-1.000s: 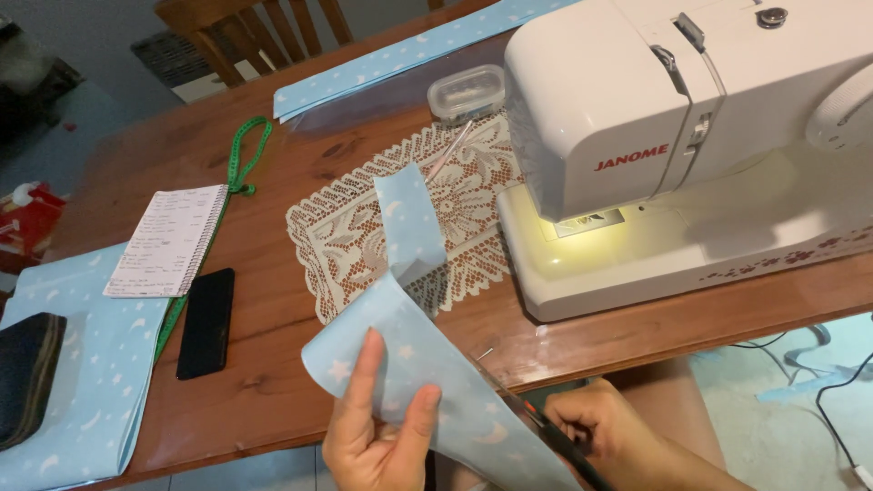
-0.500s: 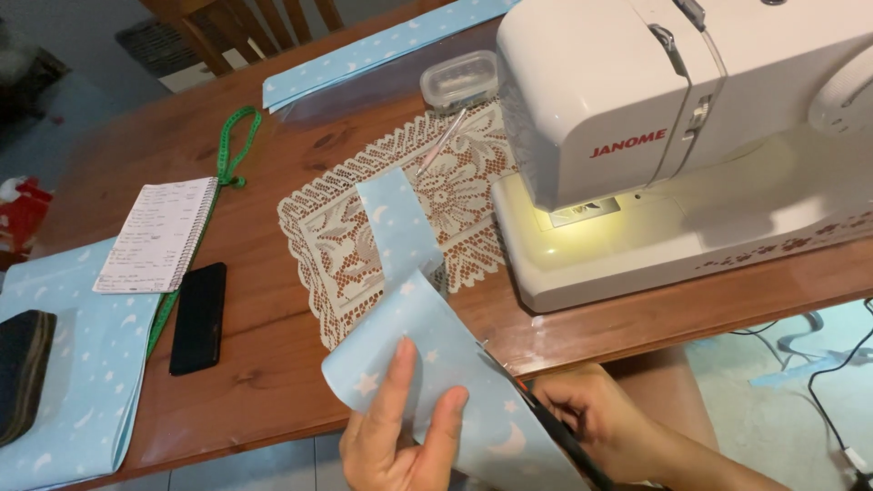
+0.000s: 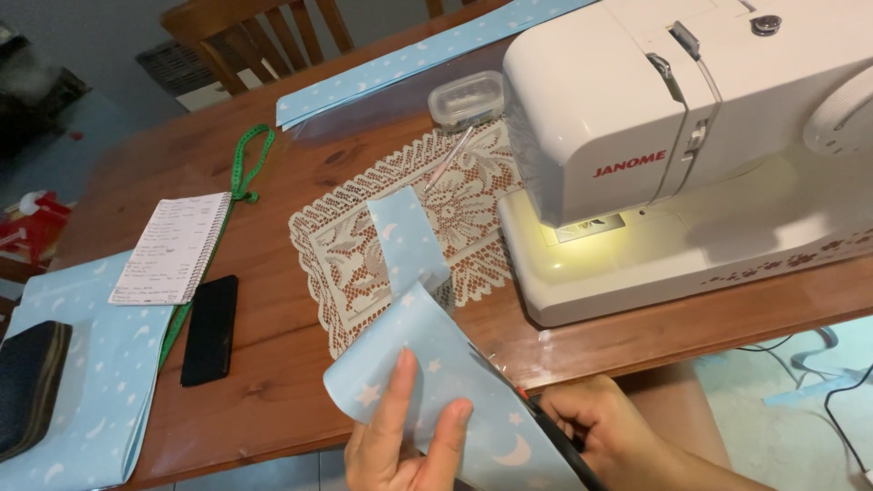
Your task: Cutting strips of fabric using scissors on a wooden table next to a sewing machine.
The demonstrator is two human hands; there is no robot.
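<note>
My left hand [image 3: 400, 441] pinches a light blue fabric strip [image 3: 427, 345] printed with white stars and moons, fingers spread over its near end at the table's front edge. The strip curls up and away across a cream lace doily [image 3: 364, 245]. My right hand [image 3: 605, 432] is shut on dark scissors [image 3: 555, 445] whose blades meet the strip's right edge. A white sewing machine [image 3: 673, 136] stands to the right with its work light on.
On the wooden table [image 3: 273, 364] lie a black phone [image 3: 209, 329], a spiral notepad [image 3: 173, 245], a green measuring tape [image 3: 245, 164], more blue fabric [image 3: 91, 382] at left and at the back [image 3: 409, 59], a dark wallet [image 3: 27, 386], a clear plastic box [image 3: 466, 98]. A wooden chair [image 3: 264, 32] stands behind.
The view has shifted slightly. My hands and the strip have stayed near the front edge, with the scissors working a little further along the strip's right edge.
</note>
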